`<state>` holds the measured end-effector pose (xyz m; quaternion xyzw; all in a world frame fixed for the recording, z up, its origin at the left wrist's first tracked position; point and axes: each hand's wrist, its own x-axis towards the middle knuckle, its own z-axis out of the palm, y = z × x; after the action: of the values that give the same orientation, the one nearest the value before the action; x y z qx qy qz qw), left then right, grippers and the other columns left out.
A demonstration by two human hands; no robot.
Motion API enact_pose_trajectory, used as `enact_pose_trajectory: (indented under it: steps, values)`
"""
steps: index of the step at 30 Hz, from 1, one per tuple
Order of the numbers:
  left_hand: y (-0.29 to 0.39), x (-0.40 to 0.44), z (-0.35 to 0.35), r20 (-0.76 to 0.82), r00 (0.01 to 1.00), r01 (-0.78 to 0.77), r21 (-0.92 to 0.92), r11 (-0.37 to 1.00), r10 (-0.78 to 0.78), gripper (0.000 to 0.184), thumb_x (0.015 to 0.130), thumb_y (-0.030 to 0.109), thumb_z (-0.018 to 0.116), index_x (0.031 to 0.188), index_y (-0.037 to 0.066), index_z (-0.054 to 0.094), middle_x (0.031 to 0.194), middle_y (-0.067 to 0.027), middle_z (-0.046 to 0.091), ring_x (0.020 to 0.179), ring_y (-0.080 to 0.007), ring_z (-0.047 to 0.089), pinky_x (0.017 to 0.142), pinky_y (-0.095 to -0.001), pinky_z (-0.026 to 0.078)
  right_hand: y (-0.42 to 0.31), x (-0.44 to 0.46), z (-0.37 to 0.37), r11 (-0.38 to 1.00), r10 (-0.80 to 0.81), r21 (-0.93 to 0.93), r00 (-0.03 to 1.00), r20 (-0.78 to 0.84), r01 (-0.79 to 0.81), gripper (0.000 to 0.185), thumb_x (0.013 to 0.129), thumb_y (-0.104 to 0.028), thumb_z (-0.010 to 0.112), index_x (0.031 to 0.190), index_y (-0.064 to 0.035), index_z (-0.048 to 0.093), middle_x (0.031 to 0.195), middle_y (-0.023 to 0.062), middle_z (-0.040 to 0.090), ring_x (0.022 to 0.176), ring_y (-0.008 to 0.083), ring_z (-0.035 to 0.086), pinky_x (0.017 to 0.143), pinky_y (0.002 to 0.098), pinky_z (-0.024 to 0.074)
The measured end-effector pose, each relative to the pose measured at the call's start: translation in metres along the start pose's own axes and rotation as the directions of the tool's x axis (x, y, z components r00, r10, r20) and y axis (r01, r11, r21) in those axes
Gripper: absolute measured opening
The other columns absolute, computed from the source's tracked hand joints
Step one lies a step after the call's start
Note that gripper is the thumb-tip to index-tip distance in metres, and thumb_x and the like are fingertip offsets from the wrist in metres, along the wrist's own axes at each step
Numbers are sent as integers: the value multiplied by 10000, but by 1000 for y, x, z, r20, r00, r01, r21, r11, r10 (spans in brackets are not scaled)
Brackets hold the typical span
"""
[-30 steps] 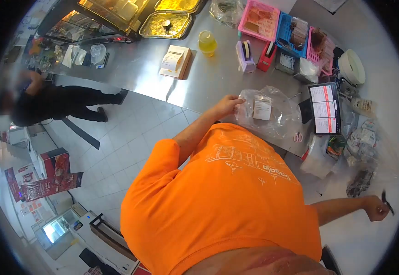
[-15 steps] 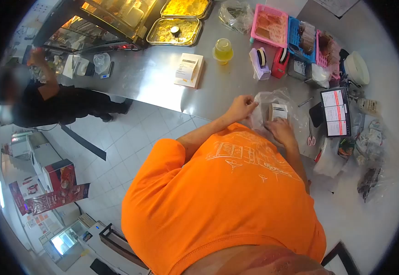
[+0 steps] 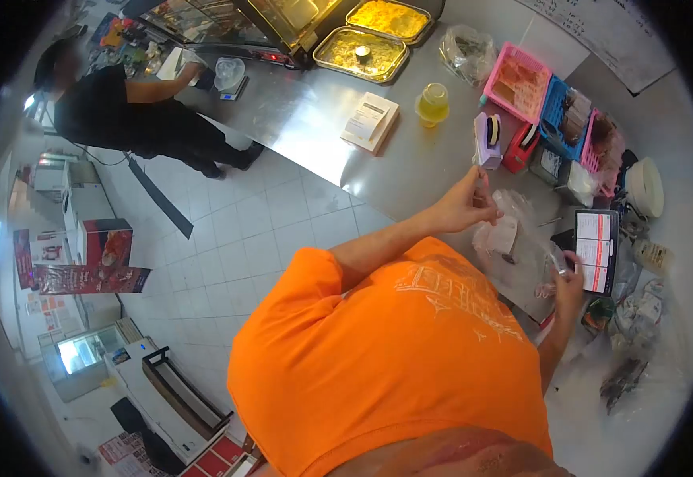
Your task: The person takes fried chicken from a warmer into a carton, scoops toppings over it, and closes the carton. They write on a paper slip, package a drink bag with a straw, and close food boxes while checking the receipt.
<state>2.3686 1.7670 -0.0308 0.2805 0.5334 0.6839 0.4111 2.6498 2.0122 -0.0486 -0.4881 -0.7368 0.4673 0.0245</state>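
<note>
A clear plastic bag [image 3: 528, 208] lies spread on the steel counter in front of me, with a small labelled packet [image 3: 503, 236] inside or under its film. My left hand [image 3: 472, 203] is at the bag's left side, close to the purple tape dispenser [image 3: 487, 139]. Its thumb and fingertips are closed at the film's edge. On the other side, my right hand [image 3: 569, 280] is closed on the gathered right end of the bag, near the tablet [image 3: 597, 250]. Pink-handled scissors [image 3: 546, 290] lie beside that hand.
A red tape dispenser [image 3: 520, 148], a cup of yellow liquid [image 3: 432, 105] and a white box with a paper slip [image 3: 370, 122] stand on the counter. Behind are a pink basket [image 3: 519, 83], a blue basket [image 3: 565, 118] and foil trays [image 3: 361, 54]. A person in dark clothes [image 3: 116, 107] stands left.
My right hand has left the labelled packet and moved right, pulling the bag's end out. My left hand stays by the bag. The view has shifted, and the other person's arm has lowered to the counter.
</note>
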Motion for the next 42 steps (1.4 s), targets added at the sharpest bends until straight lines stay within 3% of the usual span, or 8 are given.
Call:
enact_pose_trajectory:
  steps: [8, 11, 14, 20, 27, 35, 38, 42]
  values:
    - [33, -5, 32, 76, 959, -273, 490, 828, 271, 567, 839, 175, 819, 1221, 60, 417, 981, -132, 630, 930, -215, 688, 810, -392, 551, -66, -40, -69, 937, -315, 137, 947, -68, 321, 375, 968, -75, 625, 1335, -30, 559, 1011, 69, 658, 867, 131, 669, 750, 245, 495]
    - [-15, -37, 25, -95, 650, -566, 601, 564, 754, 763, 729, 342, 887, 1290, 66, 450, 1200, -187, 585, 1213, -227, 586, 971, -474, 476, 12, -6, -110, 960, -271, -24, 912, -306, 278, 599, 906, -117, 705, 1452, -49, 469, 1277, 141, 633, 1094, 226, 653, 941, 353, 504]
    - [-119, -44, 19, -59, 875, -274, 758, 592, 480, 873, 672, 443, 879, 1347, 86, 456, 1331, -176, 537, 1320, -251, 494, 1054, -505, 386, 127, 47, -63, 836, -342, -429, 936, 83, 343, 893, 801, -176, 821, 1535, -43, 330, 1445, 166, 497, 1312, 282, 514, 1109, 414, 404]
    - [-174, 57, 60, 316, 948, -252, 685, 683, 33, 875, 709, 467, 827, 1424, 123, 458, 1421, -142, 521, 1329, -330, 481, 1090, -537, 327, 31, 47, 96, 913, -405, 224, 835, 374, 342, 963, 698, -208, 877, 1501, -11, 383, 1420, 167, 537, 1253, 309, 553, 1087, 395, 436]
    - [-145, 45, 39, 343, 871, -460, 820, 341, 352, 689, 734, 424, 800, 1327, 154, 576, 1304, -198, 589, 1213, -385, 548, 995, -515, 423, 9, 52, 123, 836, -213, 534, 971, 108, 124, 538, 861, -126, 699, 1361, -3, 541, 1253, 135, 641, 1143, 248, 614, 970, 368, 487]
    - [-177, 105, 43, 307, 842, -510, 191, 838, 443, 549, 956, 426, 592, 1368, 65, 546, 1248, -148, 644, 1218, -320, 579, 1049, -444, 436, -97, -19, 135, 751, -513, 221, 760, -399, 623, 516, 891, -107, 716, 1359, -3, 524, 1356, 176, 569, 1275, 308, 533, 1096, 433, 388]
    - [-134, 129, 27, 381, 899, 318, -230, 920, -215, 407, 1036, 431, 505, 1265, 105, 585, 1358, -99, 578, 1195, -253, 563, 1055, -437, 448, -76, -35, 96, 704, -705, -343, 556, -439, 622, 522, 866, -37, 693, 1359, -6, 524, 1441, 219, 495, 1351, 372, 474, 1120, 449, 376]
    - [-1, 117, 24, 409, 764, 632, -317, 707, -499, 352, 1086, 348, 389, 1226, 106, 603, 1031, -91, 677, 1070, -225, 617, 987, -424, 488, -51, -48, 89, 533, -814, -587, 559, -159, 609, 601, 786, 3, 667, 1366, -92, 538, 1455, 178, 477, 1361, 425, 439, 1123, 528, 385]
